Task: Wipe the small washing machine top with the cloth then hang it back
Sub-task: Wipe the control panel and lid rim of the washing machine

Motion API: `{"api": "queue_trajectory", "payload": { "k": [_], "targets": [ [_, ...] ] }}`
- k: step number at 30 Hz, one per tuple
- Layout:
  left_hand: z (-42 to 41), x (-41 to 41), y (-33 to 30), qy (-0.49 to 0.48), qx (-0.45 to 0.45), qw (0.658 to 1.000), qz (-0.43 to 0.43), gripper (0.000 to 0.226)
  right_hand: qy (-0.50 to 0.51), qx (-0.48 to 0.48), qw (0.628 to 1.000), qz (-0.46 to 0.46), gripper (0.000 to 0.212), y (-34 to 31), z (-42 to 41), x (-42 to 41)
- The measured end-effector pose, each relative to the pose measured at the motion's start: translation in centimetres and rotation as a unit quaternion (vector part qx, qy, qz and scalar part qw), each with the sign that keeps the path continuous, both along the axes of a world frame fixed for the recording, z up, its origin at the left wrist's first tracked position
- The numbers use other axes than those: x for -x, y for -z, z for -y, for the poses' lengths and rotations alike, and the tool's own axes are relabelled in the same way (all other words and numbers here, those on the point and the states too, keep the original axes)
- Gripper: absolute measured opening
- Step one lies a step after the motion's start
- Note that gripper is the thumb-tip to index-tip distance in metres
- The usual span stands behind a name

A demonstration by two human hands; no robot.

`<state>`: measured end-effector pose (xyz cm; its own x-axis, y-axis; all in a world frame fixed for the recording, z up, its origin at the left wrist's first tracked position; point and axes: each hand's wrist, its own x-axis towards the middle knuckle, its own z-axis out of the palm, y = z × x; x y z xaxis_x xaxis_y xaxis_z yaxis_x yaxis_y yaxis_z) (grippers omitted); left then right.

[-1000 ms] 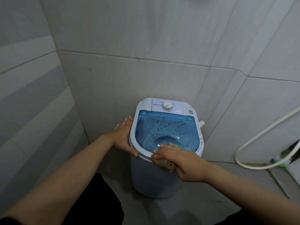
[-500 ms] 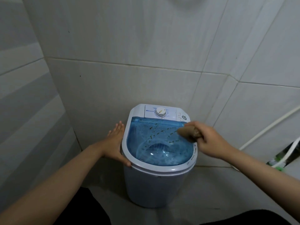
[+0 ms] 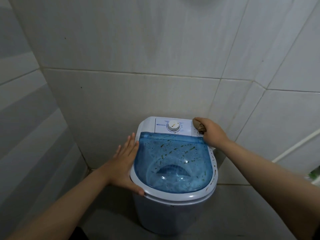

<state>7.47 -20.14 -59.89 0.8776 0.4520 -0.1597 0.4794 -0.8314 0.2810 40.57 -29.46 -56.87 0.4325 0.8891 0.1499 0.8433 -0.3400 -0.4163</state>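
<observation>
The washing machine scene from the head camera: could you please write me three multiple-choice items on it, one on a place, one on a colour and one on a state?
1. Where is the cloth pressed?
A. on the far right corner of the machine top
B. on the floor
C. on the middle of the lid

2. What colour is the see-through lid?
A. red
B. blue
C. yellow

3. How is the left hand?
A. closed around the cloth
B. turning the dial
C. open and flat against the machine's left side

Answers:
1 A: the right hand holds the bunched cloth at the back right corner of the washing machine, beside the control panel.
2 B: the lid is clear blue inside a white rim.
3 C: its fingers are spread and it holds nothing, while the dial stands untouched.
</observation>
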Motion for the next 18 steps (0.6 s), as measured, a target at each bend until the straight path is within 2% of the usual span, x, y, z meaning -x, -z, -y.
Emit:
{"api": "queue_trajectory", "payload": {
  "k": [13,18],
  "targets": [
    [-0.1,-0.2,-0.5,0.0,0.031,0.999,-0.023,0.159,0.005,-0.019,1.0,0.0,0.066,1.6,5.8,1.4],
    [-0.2,-0.2,-0.7,0.008,0.039,0.999,-0.029,0.16,0.013,-0.062,0.998,-0.016,0.057,2.3,9.4,3.7]
  ]
}}
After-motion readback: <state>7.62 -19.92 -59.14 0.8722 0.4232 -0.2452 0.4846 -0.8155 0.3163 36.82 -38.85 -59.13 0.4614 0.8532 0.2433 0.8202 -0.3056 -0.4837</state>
